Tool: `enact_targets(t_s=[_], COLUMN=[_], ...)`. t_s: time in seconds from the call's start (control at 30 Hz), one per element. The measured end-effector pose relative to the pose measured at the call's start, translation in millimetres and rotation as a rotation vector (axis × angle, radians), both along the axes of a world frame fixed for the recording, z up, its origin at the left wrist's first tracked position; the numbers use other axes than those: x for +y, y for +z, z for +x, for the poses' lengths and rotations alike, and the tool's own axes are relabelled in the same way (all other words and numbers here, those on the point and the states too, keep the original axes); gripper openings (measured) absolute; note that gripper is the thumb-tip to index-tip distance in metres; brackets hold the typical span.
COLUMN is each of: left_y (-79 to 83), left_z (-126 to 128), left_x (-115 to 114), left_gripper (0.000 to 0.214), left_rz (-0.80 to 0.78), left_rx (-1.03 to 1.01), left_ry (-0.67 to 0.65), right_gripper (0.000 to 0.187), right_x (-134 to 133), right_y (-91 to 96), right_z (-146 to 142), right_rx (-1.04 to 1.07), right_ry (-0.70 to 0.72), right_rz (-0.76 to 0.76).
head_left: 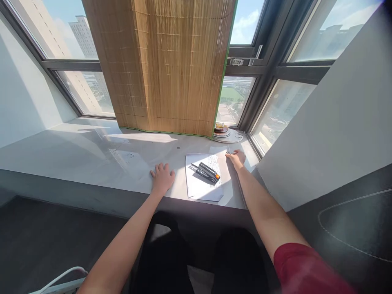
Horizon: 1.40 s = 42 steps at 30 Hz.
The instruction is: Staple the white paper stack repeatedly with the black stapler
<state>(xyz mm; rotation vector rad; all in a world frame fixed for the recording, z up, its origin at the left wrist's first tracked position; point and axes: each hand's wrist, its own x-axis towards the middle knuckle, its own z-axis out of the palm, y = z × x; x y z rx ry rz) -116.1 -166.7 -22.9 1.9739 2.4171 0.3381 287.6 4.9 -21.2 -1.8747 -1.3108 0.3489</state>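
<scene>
My left hand point(162, 178) lies flat on the pale window sill point(137, 143), its fingers spread and nothing in them. To its right is a stack of white paper sheets point(196, 190). Two black box cutters point(204, 173) rest side by side on the sheets, one with an orange part at its end. Beyond the stack, my right hand point(237, 158) is closed at the fingertips near a sheet's far right edge. Something thin shows at those fingertips, too small to name.
A bamboo blind point(177, 69) hangs in front of the window, its lower edge just above the sill. Stacked plates point(225, 134) stand in the far right corner. A slanted grey wall point(321, 122) borders the right side. A white cable point(65, 271) shows at lower left.
</scene>
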Motion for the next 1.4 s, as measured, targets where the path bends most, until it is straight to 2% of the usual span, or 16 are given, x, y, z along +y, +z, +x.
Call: enact_targets(t_s=[0.13,0.23,0.3,0.43,0.5,0.57,0.67,0.77,0.87,1.0,1.13,1.3,1.4], left_y=[3.9,12.9,21.6,36.3,38.9,37.9,31.0,22.4,16.5,9.6,2.0,3.7,6.9], left_z=[1.9,4.0,6.3,12.3,14.7,16.6,19.7,23.9,28.1,35.6,45.0,47.4,44.8], left_x=[-0.8,13.0,32.8,85.8,109.3,126.6,140.0,141.1,132.8,109.1,80.2,63.5,65.4], left_gripper=[0.059,0.048,0.038,0.031,0.035,0.042,0.051,0.049,0.042,0.033,0.03,0.031,0.033], left_rz=[-0.012,-0.02,-0.021,0.013,0.046,0.084,0.1,0.096,0.106,0.157,0.253,0.359,0.334], left_rx=[0.008,0.004,-0.029,-0.154,-0.199,-0.214,-0.183,-0.143,-0.118,-0.144,-0.23,-0.323,-0.367], left_ry=[0.006,0.05,0.048,-0.094,-0.076,-0.048,-0.078,-0.13,-0.147,-0.222,-0.359,-0.512,-0.569], right_gripper=[0.01,0.019,0.023,0.023,0.022,0.021,0.021,0.021,0.02,0.02,0.02,0.019,0.027], right_x=[-40.3,-77.4,-93.8,-100.6,-98.2,-96.5,-95.8,-95.2,-94.6,-93.8,-91.2,-88.1,-88.4], right_y=[-0.4,-7.9,-10.4,-4.2,-0.7,0.2,-2.5,-5.5,-6.4,-7.1,-10.1,-11.6,-6.5], right_z=[3.5,-5.5,-13.3,-20.6,-20.3,-19.2,-18.2,-18.3,-18.4,-16.6,-13.5,-7.9,-0.6], right_rx=[-0.271,-0.465,-0.531,-0.56,-0.551,-0.548,-0.548,-0.541,-0.531,-0.526,-0.505,-0.42,-0.238], right_ry=[0.212,0.243,0.228,0.236,0.234,0.229,0.223,0.224,0.223,0.22,0.214,0.195,0.236], right_rz=[-0.202,-0.153,-0.132,-0.178,-0.187,-0.18,-0.158,-0.141,-0.123,-0.1,-0.109,-0.073,-0.041])
